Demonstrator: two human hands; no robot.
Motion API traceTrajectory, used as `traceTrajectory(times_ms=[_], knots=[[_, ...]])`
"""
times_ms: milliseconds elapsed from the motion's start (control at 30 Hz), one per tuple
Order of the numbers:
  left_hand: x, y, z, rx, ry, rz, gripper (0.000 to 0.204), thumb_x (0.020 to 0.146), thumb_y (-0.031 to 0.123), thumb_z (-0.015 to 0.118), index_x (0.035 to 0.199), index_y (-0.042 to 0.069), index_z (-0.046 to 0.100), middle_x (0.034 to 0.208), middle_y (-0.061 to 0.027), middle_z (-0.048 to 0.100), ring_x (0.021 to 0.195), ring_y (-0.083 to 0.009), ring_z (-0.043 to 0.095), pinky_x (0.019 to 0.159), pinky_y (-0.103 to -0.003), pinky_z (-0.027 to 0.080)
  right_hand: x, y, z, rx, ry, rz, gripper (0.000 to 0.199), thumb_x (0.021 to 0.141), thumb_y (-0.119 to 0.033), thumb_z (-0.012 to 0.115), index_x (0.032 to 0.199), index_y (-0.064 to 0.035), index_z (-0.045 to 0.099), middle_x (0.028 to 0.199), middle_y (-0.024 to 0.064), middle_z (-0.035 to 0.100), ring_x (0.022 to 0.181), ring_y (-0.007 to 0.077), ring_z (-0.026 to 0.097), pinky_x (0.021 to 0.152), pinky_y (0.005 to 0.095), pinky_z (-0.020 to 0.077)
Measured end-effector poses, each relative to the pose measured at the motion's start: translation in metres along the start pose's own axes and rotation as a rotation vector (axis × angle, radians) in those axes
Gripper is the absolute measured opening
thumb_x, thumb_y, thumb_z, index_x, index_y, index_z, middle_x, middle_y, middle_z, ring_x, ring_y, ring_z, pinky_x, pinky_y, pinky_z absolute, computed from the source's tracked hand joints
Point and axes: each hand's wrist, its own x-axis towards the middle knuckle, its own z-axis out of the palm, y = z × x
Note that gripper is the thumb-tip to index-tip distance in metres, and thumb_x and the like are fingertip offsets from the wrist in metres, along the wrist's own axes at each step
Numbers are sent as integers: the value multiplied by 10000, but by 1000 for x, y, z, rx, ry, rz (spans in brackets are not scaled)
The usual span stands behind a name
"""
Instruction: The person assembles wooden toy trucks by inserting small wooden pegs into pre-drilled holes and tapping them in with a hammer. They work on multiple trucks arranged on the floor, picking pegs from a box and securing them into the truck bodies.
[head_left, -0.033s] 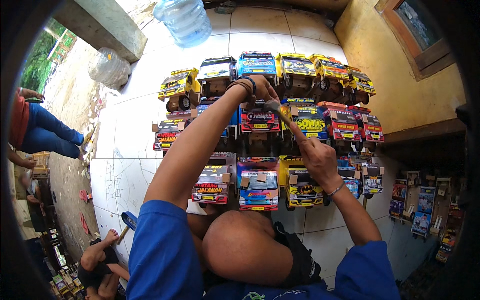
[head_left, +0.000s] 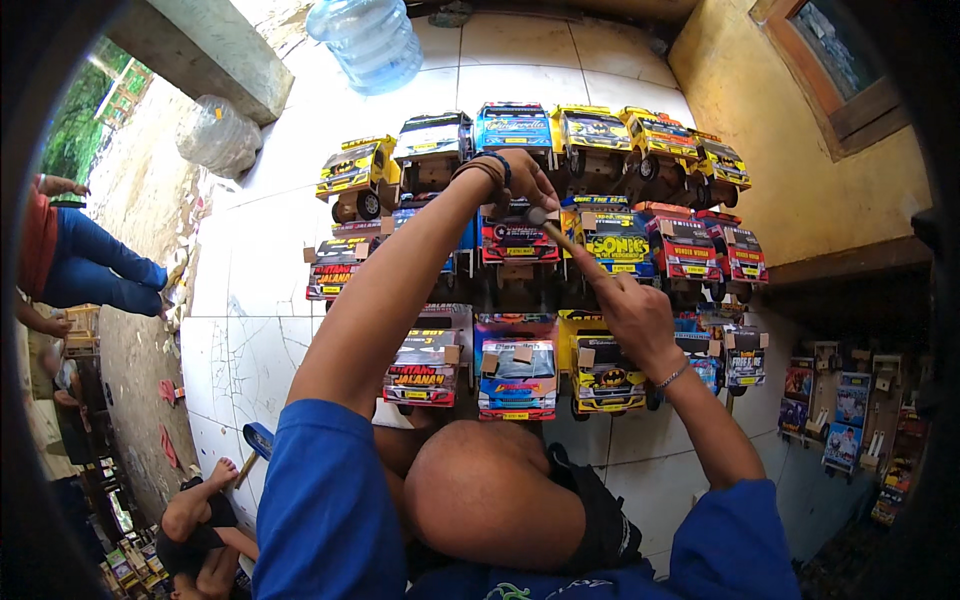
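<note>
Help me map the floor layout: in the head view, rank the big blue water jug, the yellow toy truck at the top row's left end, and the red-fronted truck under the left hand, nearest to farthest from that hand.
1. Red-fronted truck, directly beneath the left hand.
2. Yellow toy truck, off to the left.
3. Water jug, beyond the trucks.

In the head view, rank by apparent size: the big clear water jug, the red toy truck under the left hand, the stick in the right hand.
1. Water jug
2. Red toy truck, though nearer, so unsure
3. Stick, held by right hand

yellow toy truck (head_left: 357, 177), blue sleeves (head_left: 325, 500), white tiled floor (head_left: 250, 330)
</note>
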Motion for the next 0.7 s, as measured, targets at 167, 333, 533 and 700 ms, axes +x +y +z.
traceTrajectory(times_ms=[167, 333, 533, 700], knots=[[7, -6, -1, -34, -15, -33, 373, 750, 394, 851, 1039, 169, 782, 965, -28, 750, 909, -136, 652, 875, -322, 492, 1, -2, -5, 86, 49, -3, 703, 901, -102, 610, 1524, -303, 354, 639, 59, 484, 481, 217, 535, 455, 375, 457], [3, -2, -1, 42, -8, -37, 360, 746, 427, 846, 1030, 213, 787, 968, -15, 749, 913, -139, 646, 846, -318, 496, 3, -5, -11, 9, -51, 68, 632, 932, -112, 599, 1499, -306, 400, 641, 68, 507, 499, 233, 552, 469, 392, 458], [-11, -1, -1, 91, 56, 71, 399, 742, 457, 835, 1056, 217, 780, 1042, -42, 745, 995, -187, 665, 909, -336, 494, -6, 1, -27, 269, 122, 238, 628, 965, -100, 587, 1516, -298, 361, 652, 122, 549, 499, 223, 519, 514, 393, 431], [-21, 8, -4, -74, 212, 127, 498, 881, 557, 670, 1117, 125, 741, 1011, -48, 736, 915, -150, 663, 872, -305, 507, -14, -4, -38, 477, 251, 378, 553, 1006, -182, 548, 1523, -212, 354, 713, 128, 633, 533, 233, 581, 502, 388, 449]])
